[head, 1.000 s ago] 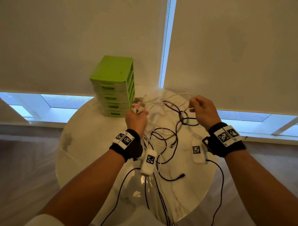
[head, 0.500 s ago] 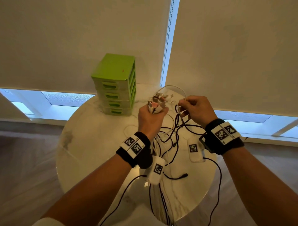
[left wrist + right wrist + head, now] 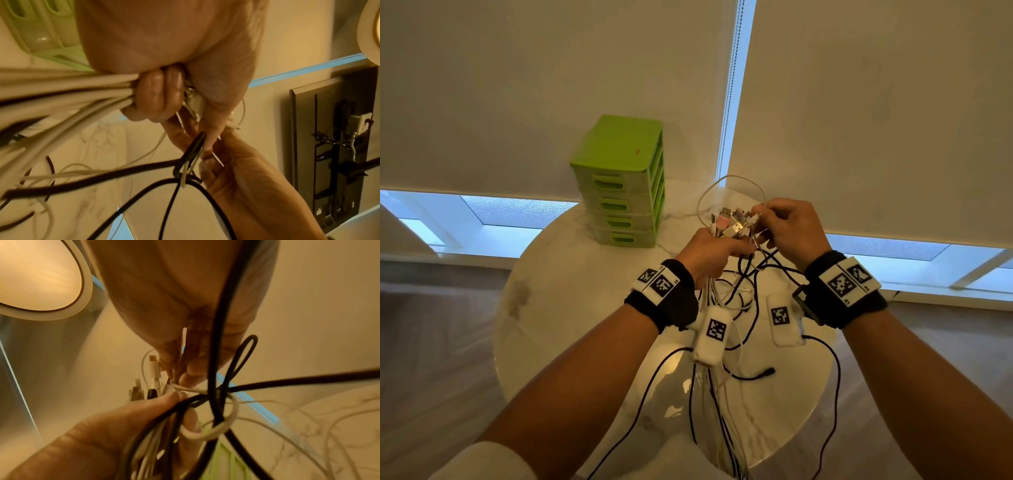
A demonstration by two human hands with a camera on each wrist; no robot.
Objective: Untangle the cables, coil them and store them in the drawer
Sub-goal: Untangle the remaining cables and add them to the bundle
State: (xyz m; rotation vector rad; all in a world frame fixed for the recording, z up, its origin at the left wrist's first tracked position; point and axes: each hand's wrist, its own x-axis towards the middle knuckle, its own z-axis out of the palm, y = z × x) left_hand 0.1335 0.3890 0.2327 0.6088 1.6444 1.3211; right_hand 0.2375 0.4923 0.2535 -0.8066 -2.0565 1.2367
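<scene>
Above table (image 3: pixel 558 342), hands grip cables (image 3: pixel 732 222).

Counter (image 3: pixel 571 342): round, white marble-patterned top, glossy, with a dull smudge near its left edge.
Drawer unit (image 3: pixel 619 185): green, four stacked drawers, all closed, standing upright at the counter's far side.
Cables (image 3: pixel 743 298): black and white, tangled loops resting mid-counter; strands trail over the near edge.
Black plug end (image 3: pixel 768 371): lies loose on the counter.
</scene>
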